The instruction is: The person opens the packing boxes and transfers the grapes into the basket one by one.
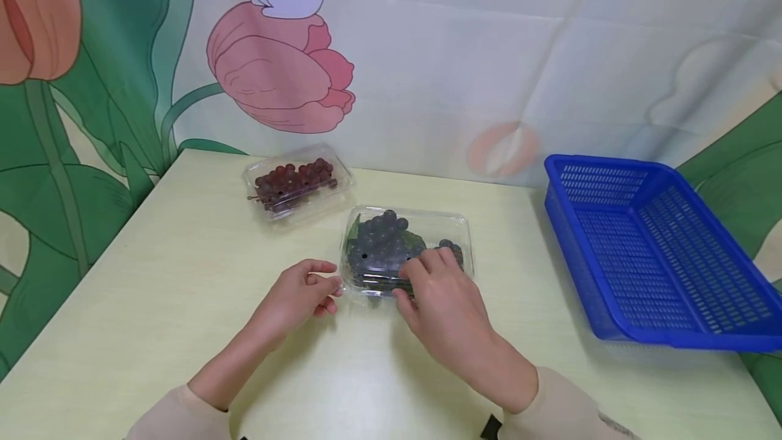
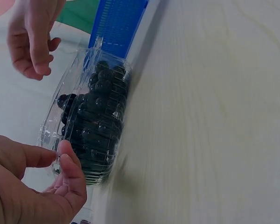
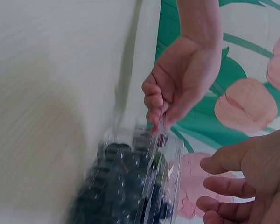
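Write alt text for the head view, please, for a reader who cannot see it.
A left hand pinches the near left corner of a clear box of dark grapes on a pale table; the right hand hovers over its front. A second clear box, holding red grapes, sits behind to the left, a blue basket to the right.

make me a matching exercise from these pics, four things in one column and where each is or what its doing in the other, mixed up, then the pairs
1. black grapes
2. red grapes
3. left hand
4. basket

A. inside the rear clear box
B. blue, on the head view's right
C. inside the front clear box
D. pinching a box's edge

Pairs: 1-C, 2-A, 3-D, 4-B
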A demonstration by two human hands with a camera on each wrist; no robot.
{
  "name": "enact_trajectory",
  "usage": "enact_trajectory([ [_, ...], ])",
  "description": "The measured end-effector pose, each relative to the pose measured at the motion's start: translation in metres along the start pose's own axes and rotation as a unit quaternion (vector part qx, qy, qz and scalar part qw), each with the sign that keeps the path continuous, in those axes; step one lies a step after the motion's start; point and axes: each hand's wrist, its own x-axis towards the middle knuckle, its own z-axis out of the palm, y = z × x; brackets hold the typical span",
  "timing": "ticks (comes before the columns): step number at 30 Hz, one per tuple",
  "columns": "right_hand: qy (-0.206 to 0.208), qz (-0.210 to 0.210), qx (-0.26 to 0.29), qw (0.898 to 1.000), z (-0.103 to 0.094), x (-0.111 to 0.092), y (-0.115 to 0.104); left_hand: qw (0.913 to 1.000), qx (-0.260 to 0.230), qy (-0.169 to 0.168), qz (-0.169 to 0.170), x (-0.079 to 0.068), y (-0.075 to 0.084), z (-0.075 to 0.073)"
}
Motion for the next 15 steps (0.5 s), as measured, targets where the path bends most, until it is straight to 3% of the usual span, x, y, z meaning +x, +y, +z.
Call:
enact_trajectory([
  [15, -0.017, -0.088, -0.047, 0.995, 0.019, 0.027, -0.027, 0.9999, 0.0, 0.011, -0.007, 0.002, 0.0, 0.0],
])
